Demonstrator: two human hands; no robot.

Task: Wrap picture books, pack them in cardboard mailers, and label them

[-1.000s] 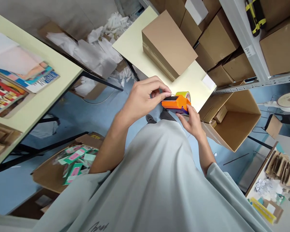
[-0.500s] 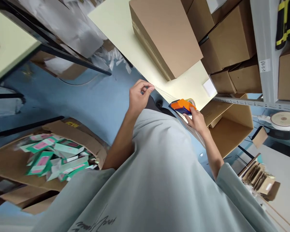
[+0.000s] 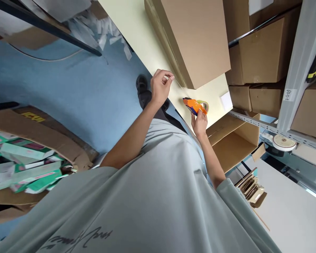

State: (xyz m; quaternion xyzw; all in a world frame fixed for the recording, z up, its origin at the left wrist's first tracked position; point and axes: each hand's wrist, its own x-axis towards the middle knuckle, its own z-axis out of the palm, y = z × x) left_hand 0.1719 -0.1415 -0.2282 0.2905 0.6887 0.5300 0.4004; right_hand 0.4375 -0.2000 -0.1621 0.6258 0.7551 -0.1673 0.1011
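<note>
My right hand point(image 3: 201, 123) is closed round an orange and blue tape dispenser point(image 3: 192, 104), which carries a yellowish tape roll point(image 3: 205, 105). With thumb and fingertips pinched together, my left hand point(image 3: 161, 85) holds the end of a clear strip of tape point(image 3: 179, 84). The strip is faint and runs across toward the dispenser. Just beyond both hands, a closed cardboard box point(image 3: 197, 38) lies on the pale yellow table point(image 3: 137, 31). Shiny tape covers part of its near side. My hands appear apart from the box.
A white card point(image 3: 226, 101) lies at the table's corner. An open carton point(image 3: 234, 146) stands right of the table, below shelving point(image 3: 295, 70) stacked with cardboard boxes. At lower left, a big carton point(image 3: 60, 140) holds many green and white packets point(image 3: 23, 161). Blue floor point(image 3: 81, 91) lies between.
Both hands have moved up toward the box, the right hand bringing the dispenser over the table and closer to the box's corner. The view has shifted as well.
</note>
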